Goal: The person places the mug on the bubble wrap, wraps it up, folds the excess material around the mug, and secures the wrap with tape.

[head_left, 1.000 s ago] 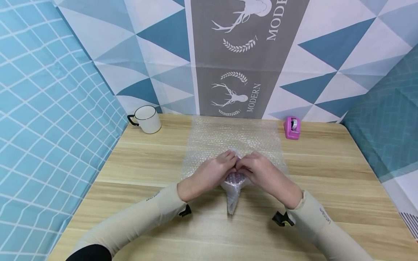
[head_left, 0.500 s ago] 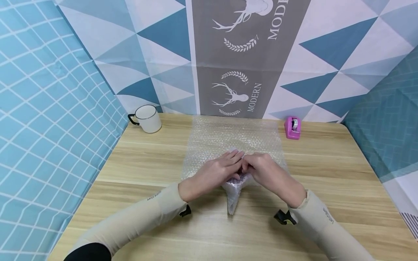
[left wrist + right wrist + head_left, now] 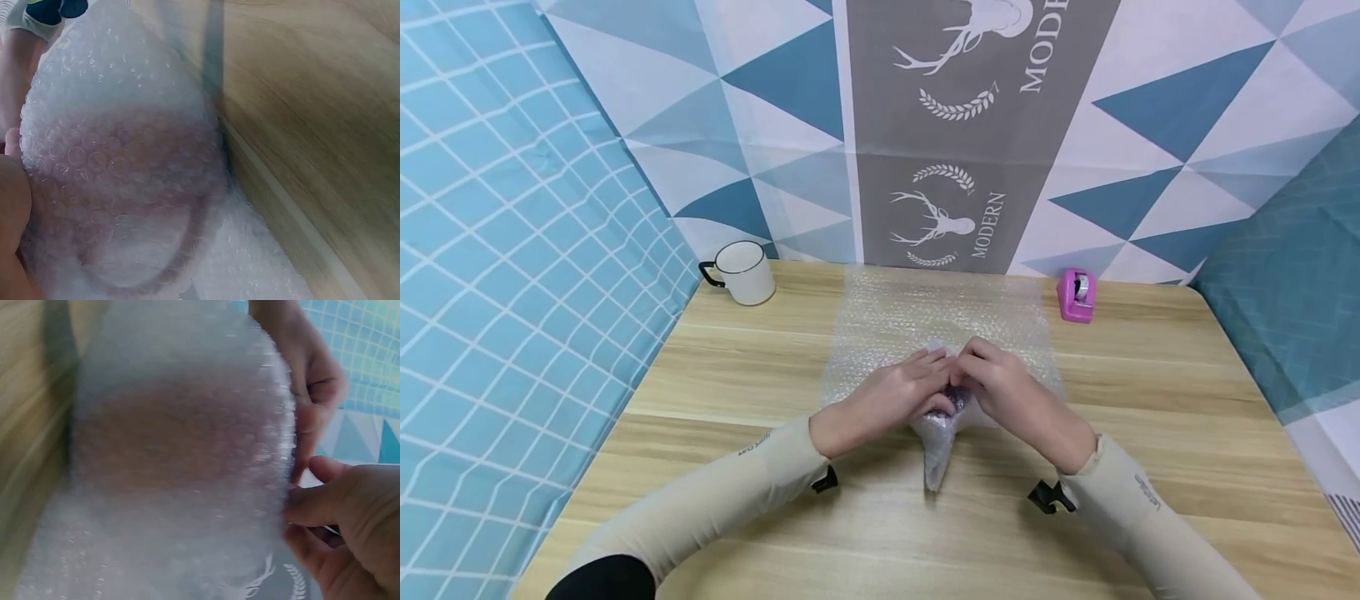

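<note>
A sheet of bubble wrap [image 3: 940,304] lies on the table, its near part folded up around a reddish object [image 3: 125,144]. Through the plastic, the left wrist view shows a curved, handle-like loop [image 3: 190,237] on that object; its kind is blurred by the wrap. My left hand [image 3: 891,398] rests on top of the bundle, fingers fairly straight and thumb toward me. Beside it, my right hand [image 3: 1006,385] pinches the wrap between thumb and curled fingers, as the right wrist view also shows. A twisted end of the wrap [image 3: 936,462] points toward me.
A white mug [image 3: 745,273] with a dark rim and handle stands at the back left of the wooden table [image 3: 737,358]. At the back right is a pink tape dispenser [image 3: 1077,296]. Patterned cloth hangs behind and at both sides.
My left fingers have straightened from a curl and now lie over the bundle. My right hand has shifted slightly at the wrap's top, still pinching. The bundle stays in place.
</note>
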`<state>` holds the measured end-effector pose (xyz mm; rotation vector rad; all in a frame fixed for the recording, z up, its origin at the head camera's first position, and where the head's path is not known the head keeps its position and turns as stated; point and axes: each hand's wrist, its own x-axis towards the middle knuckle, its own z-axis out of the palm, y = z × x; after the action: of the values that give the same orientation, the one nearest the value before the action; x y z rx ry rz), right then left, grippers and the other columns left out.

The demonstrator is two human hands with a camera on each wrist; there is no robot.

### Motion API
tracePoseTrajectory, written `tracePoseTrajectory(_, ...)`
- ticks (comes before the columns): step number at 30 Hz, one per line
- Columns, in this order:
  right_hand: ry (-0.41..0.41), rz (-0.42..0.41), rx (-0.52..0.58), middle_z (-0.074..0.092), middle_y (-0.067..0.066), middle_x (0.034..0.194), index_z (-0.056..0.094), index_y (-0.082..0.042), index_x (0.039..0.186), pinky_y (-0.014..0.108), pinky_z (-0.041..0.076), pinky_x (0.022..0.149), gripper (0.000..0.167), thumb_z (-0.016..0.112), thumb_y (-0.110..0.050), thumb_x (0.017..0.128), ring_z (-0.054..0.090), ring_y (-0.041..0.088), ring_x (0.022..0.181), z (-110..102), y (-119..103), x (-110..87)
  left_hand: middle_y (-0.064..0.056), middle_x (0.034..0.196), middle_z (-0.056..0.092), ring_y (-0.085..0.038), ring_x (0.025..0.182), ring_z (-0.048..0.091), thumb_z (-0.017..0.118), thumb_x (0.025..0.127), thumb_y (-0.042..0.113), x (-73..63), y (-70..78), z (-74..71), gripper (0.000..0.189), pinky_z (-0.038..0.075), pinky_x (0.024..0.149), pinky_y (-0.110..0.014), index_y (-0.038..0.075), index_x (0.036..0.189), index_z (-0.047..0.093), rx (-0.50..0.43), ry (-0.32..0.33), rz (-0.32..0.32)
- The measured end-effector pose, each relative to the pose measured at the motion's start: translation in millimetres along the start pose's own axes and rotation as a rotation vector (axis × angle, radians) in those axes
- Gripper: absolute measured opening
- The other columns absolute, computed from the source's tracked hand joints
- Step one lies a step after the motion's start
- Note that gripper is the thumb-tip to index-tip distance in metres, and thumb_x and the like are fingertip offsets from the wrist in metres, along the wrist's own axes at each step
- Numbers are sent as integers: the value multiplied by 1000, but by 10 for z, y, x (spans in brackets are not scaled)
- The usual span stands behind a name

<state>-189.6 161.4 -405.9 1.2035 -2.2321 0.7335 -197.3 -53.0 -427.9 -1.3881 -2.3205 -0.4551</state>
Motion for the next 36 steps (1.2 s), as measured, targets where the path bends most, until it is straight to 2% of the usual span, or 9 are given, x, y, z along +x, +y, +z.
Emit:
tracePoseTrajectory(4,6,36,-58,59,4,82,68,-4,81,25,57,66,25,78,18,74,60,18,75,24,-10,-9,-12,136,67,-29,130,63,69,97,37,33,13,14,44,47,113,-38,6,129,71,28,9,16)
tracePoseTrajectory(8,-63,166,-105,63,3,82,68,-6,83,28,57,67,23,83,9,76,62,18,76,-12,-49,1,-13,136,67,-30,130,63,68,99,32,60,30,6,41,48,113,-39,5,129,71,11,-1,1)
tracePoseTrajectory(12,-130,305,-27,67,3,81,70,-5,90,23,57,62,16,80,4,83,62,11,70,-72,-78,13,-16,139,64,-33,130,62,68,99,31,73,29,-1,46,48,112,-40,3,136,65,-62,-15,-40)
tracePoseTrajectory(16,-191,378,56,69,0,84,71,-7,98,21,56,61,10,74,-1,89,61,6,70,-148,-92,11,-14,140,65,-32,133,60,68,100,32,83,31,-8,47,48,111,-38,5,137,64,-78,-26,-74)
tracePoseTrajectory(20,-245,366,101,75,3,93,72,-6,102,27,62,73,17,71,4,89,71,11,81,-220,-91,12,-15,144,61,-33,136,57,70,98,32,71,41,-7,46,51,107,-38,6,137,65,-67,-18,-99)
tracePoseTrajectory(22,-253,339,105,76,5,93,71,-6,98,30,63,76,19,72,9,86,73,16,85,-242,-85,15,-15,144,61,-34,136,57,71,98,30,73,46,-2,45,52,106,-39,7,136,66,-67,-9,-95)
tracePoseTrajectory(29,-206,316,69,65,0,82,59,-10,81,26,62,71,30,82,8,79,70,16,81,-241,-76,31,-7,138,67,-33,131,62,71,96,38,68,47,62,48,50,110,-39,10,135,68,22,44,8)
tracePoseTrajectory(34,-195,297,45,61,-3,76,56,-13,73,24,59,66,35,80,12,78,63,11,75,-236,-61,34,-13,131,71,-37,127,64,77,90,46,73,59,108,52,48,112,-42,9,126,74,23,88,30)
tracePoseTrajectory(36,-196,284,38,61,-3,76,56,-14,72,24,57,64,36,79,14,78,60,10,73,-236,-57,32,-14,128,72,-37,126,65,76,91,45,85,69,118,49,49,112,-43,9,123,76,22,98,32)
